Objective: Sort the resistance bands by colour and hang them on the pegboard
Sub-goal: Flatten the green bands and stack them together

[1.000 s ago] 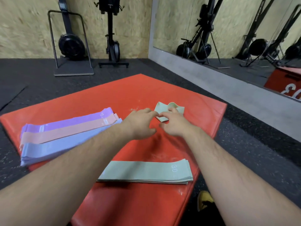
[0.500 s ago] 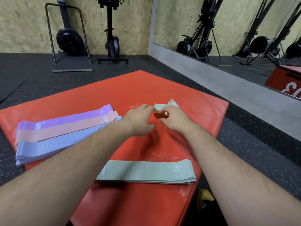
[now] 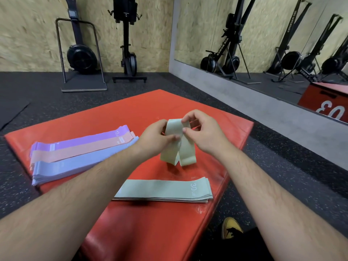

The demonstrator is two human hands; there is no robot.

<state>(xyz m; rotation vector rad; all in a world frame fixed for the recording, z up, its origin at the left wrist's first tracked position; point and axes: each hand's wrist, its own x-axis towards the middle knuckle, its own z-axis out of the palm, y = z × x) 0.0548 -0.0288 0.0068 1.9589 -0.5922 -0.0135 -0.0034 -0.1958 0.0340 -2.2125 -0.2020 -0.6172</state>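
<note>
Left hand [image 3: 156, 141] and right hand [image 3: 206, 135] pinch the top of a pale green band [image 3: 185, 153], which hangs folded above the red mat [image 3: 113, 117]; its lower ends perhaps touch it.

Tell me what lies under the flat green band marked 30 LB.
Under the green band lie more flat bands; only their layered edges show at its right end. The stack rests on the red mat. How many they are is covered.
</note>
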